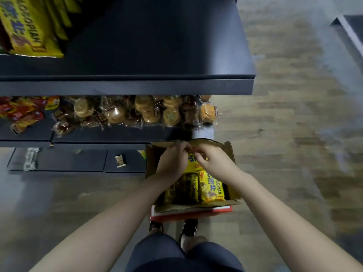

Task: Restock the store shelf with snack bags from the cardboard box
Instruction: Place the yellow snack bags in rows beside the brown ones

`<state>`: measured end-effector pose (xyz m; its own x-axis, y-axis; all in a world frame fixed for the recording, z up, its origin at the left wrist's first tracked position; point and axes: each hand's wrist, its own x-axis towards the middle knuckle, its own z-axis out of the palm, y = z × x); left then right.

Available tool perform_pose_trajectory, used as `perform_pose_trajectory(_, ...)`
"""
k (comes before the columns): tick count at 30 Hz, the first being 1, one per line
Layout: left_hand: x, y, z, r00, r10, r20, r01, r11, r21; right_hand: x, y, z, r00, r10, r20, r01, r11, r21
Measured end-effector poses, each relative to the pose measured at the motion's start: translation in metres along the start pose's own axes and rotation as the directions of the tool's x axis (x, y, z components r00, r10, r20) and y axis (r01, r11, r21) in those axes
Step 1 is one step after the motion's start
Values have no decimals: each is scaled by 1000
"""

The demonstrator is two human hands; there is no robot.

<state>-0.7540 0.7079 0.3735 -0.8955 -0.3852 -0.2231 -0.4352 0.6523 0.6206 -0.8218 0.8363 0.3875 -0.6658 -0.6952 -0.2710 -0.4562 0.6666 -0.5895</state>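
Yellow snack bags (29, 26) stacked at far left on the top shelf (157, 55), dark bare board beside them. Below, on the middle shelf (117, 134): red packets (21, 114) at left, then clear-wrapped round cakes (137, 110) heaped across to the right end. Lowest shelf (78, 160), near the floor (284, 134): a pale wrapped item (30, 159) and one small packet (120, 160), well apart. Further right, open cardboard box (228, 152) on the floor atop a red and white flat thing (196, 213), flaps up, filled with more yellow bags (211, 188) standing side by side. Left hand (172, 161) and right hand (212, 160) both inside the box, fingers curled, pinching the top edge of one yellow bag (193, 163) between them. Blurred overall; exact finger placement hard to tell. Shoes (188, 226) just behind the box.
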Motion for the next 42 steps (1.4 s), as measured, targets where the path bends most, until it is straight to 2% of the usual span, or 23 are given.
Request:
perform_pose_trajectory(4, 13, -26, 36, 969, -178, 172, 180, 984, 2, 1, 38, 41, 955, 280, 100, -279, 960, -29)
perform_pose_trajectory(7, 18, -43, 53, 897, -346, 275, 362, 932, -8, 0, 53, 62, 850, 504, 155, -482, 862, -157)
perform_pose_trajectory(10, 20, -54, 66, 840, -434, 325, 460, 888, -3, 3, 62, 84, 763, 617, 193, -592, 787, -175)
perform_pose_trajectory(15, 19, -62, 77, 821, -441, 363, 521, 839, -158, 3, 69, 112, 703, 695, 150, -678, 719, -152)
perform_pose_trajectory(21, 12, -60, 80, 822, -389, 417, 502, 841, -205, -1, 70, 110, 650, 746, 144, -749, 661, -48)
perform_pose_trajectory(23, 10, -58, 78, 815, -372, 445, 506, 831, -232, -1, 73, 105, 626, 765, 152, -777, 628, 41)
perform_pose_trajectory(27, 5, -57, 78, 781, -382, 494, 547, 800, -248, -7, 67, 84, 574, 796, 193, -817, 544, 189)
perform_pose_trajectory(30, -1, -48, 75, 718, -414, 559, 640, 708, -298, -21, 54, 59, 557, 785, 272, -830, 517, 209)
perform_pose_trajectory(32, -7, -36, 69, 625, -419, 659, 736, 596, -319, -33, 43, 45, 577, 760, 297, -814, 562, 143)
perform_pose_trajectory(34, -13, -28, 64, 546, -362, 755, 790, 523, -321, -42, 31, 38, 654, 710, 263, -742, 669, 38)
perform_pose_trajectory(35, -16, -26, 62, 530, -322, 784, 794, 513, -326, -46, 25, 36, 704, 669, 238, -691, 723, 13)
perform_pose_trajectory(38, -25, -31, 60, 597, -267, 756, 762, 485, -430, -50, 5, 40, 831, 533, 161, -550, 830, 89)
perform_pose_trajectory(40, -28, -35, 54, 657, -227, 719, 722, 463, -514, -49, -7, 49, 889, 450, 84, -458, 876, 155)
perform_pose_trajectory(42, -25, -42, 50, 682, -219, 698, 699, 475, -534, -44, -13, 59, 936, 351, 15, -347, 916, 200)
